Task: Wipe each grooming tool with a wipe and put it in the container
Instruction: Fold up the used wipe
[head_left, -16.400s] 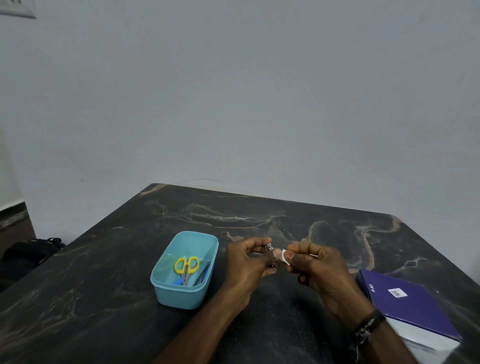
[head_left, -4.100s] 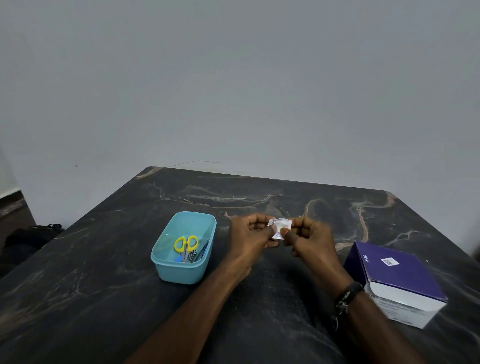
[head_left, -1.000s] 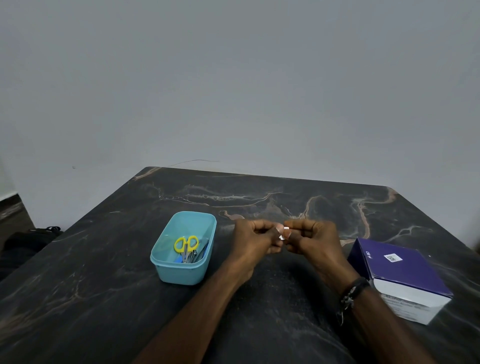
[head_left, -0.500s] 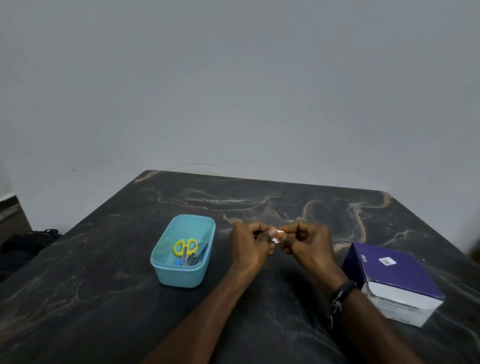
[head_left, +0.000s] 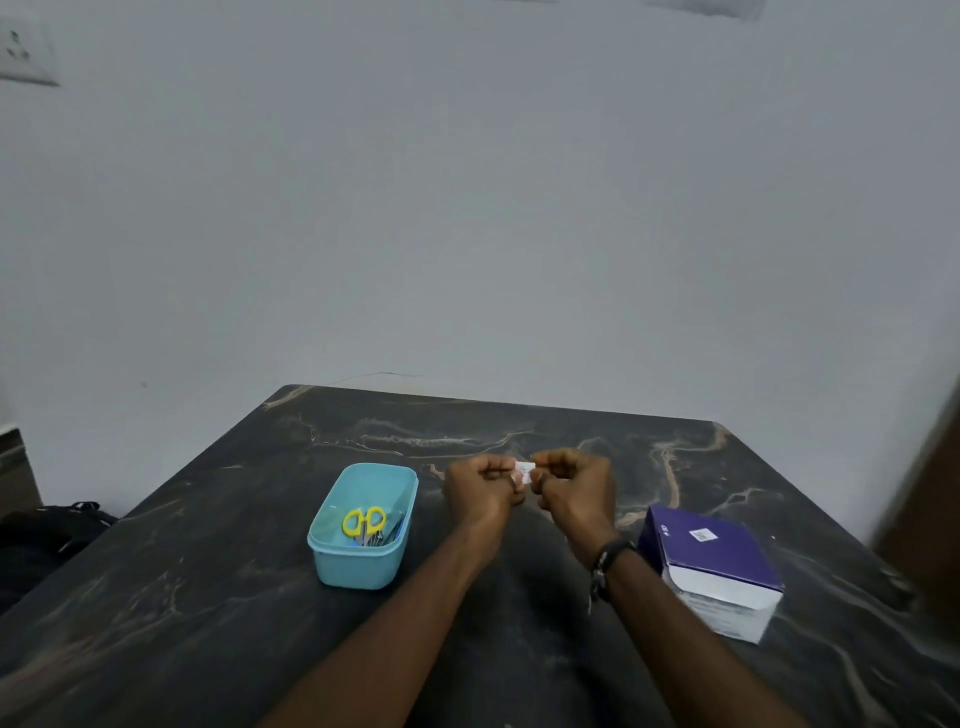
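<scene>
Right now a small white wipe packet (head_left: 523, 469) sits pinched between both hands above the middle of the dark marble table (head_left: 218, 561); too little of it shows to tell whether it is sealed or torn. The left hand (head_left: 480, 486) is curled into a loose fist with thumb and forefinger closed on the packet's left edge. The right hand (head_left: 574, 488) mirrors it, fingers bunched and nipping the right edge, with a dark bracelet (head_left: 605, 558) at the wrist. No grooming tool can be made out in either hand.

At about nine o'clock from the hands stands the turquoise container (head_left: 363, 564), apart from them. Yellow-handled scissors (head_left: 364, 521) lie inside it with a few thin tools beside them, too small to name. At roughly four o'clock from the hands rests a purple and white box (head_left: 711, 564), near the right forearm, probably the source of the wipes.

Judging by the grip, the step in hand is opening or unfolding a wipe, not wiping. No loose tool shows on the table, so the job looks well along, or the next tool is hidden. The next move calls for opposing pulls at the packet's edge, then freeing one hand.
</scene>
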